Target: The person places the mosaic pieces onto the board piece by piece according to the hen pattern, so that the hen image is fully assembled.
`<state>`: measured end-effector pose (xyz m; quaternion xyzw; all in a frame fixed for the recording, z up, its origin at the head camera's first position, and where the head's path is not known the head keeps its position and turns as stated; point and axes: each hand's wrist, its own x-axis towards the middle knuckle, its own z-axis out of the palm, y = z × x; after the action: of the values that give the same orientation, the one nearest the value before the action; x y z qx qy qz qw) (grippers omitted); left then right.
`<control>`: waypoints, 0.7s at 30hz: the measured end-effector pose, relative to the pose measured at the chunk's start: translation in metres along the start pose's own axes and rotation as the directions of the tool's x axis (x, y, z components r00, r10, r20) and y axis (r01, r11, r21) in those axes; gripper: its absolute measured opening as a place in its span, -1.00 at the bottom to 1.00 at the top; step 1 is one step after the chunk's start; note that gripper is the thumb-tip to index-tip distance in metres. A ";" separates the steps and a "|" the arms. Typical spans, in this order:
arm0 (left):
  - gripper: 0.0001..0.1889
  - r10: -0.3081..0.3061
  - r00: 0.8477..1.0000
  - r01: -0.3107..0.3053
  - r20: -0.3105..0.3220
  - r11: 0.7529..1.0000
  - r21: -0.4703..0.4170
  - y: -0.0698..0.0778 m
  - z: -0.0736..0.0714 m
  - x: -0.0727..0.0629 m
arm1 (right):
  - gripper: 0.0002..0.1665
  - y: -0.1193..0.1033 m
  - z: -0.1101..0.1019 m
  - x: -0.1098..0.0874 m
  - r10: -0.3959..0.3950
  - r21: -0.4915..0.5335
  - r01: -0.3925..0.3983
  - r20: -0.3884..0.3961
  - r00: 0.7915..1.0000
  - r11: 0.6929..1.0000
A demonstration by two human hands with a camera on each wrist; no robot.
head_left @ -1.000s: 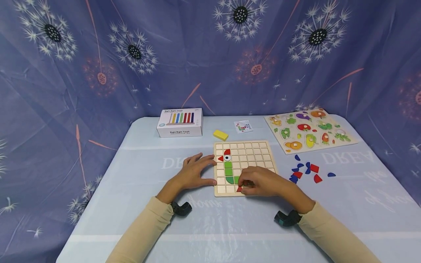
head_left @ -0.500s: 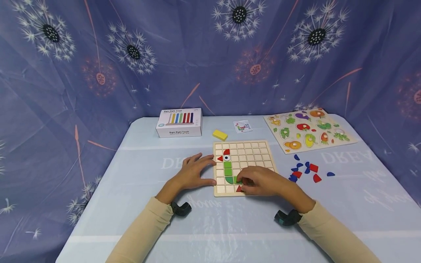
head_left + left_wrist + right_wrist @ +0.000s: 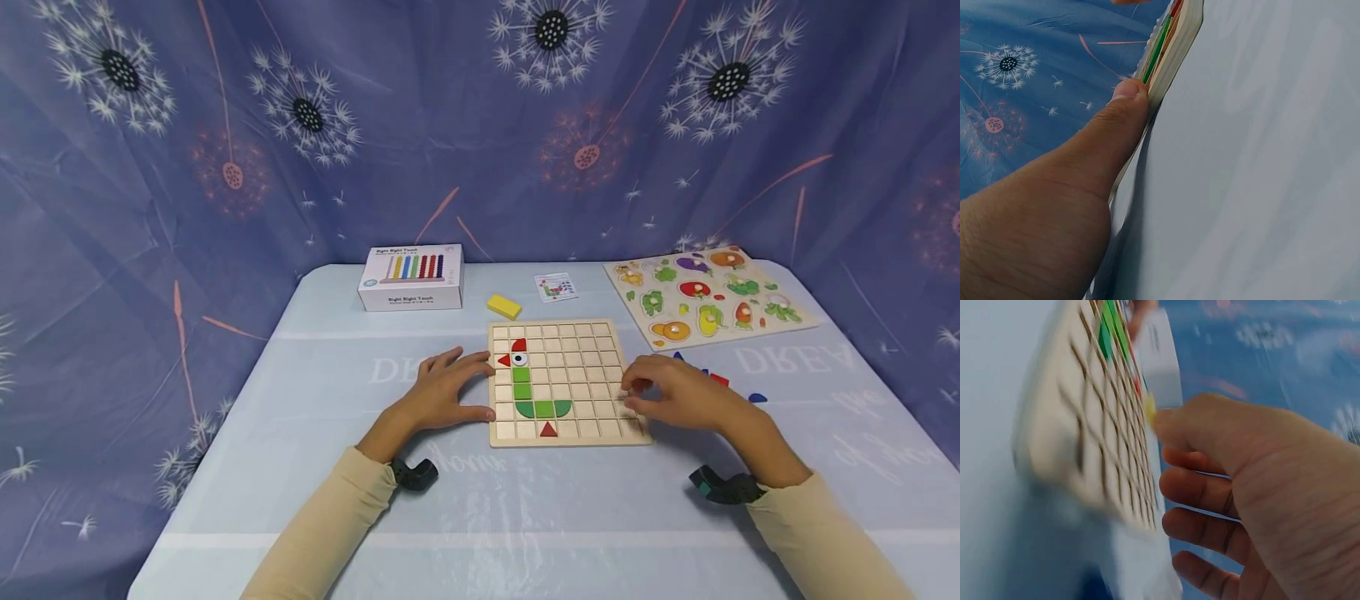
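Note:
A wooden grid board [image 3: 588, 367] lies on the table with flat coloured pieces set in its cells. They include a red quarter-round [image 3: 519, 345], a white eye tile [image 3: 519, 359], green squares [image 3: 521, 375] and a red triangle [image 3: 548, 430] in the bottom row. At the board's left edge rests my left hand [image 3: 438, 396], fingers spread; the left wrist view has its thumb [image 3: 1129, 94] against the rim. My right hand [image 3: 678, 393] is over the board's right edge, fingers loosely bent; the right wrist view shows nothing held between thumb and fingers [image 3: 1194, 487].
Red and blue pieces lie right of the board, partly hidden behind my right hand; a blue half-round [image 3: 758, 397] shows. Farther back are a yellow block [image 3: 504, 307], a pattern card [image 3: 557, 287], a white box [image 3: 411, 279] and a vegetable peg puzzle [image 3: 712, 296].
My right hand has left the green pieces on the board's lower row and moved right to the board's edge, uncovering a green quarter-round and the red triangle. The left hand stays put.

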<state>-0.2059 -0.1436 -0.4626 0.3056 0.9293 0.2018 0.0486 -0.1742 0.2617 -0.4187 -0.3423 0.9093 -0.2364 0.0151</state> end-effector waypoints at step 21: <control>-0.23 -0.003 1.000 0.003 0.005 1.000 0.008 -0.001 0.000 0.000 | -0.68 0.048 -0.015 -0.054 0.252 -0.123 -0.260 -0.077 0.965 0.958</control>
<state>-0.2064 -0.1445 -0.4633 0.3051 0.9303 0.1972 0.0500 -0.1653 0.3335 -0.4333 -0.2148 0.9595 -0.1821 -0.0046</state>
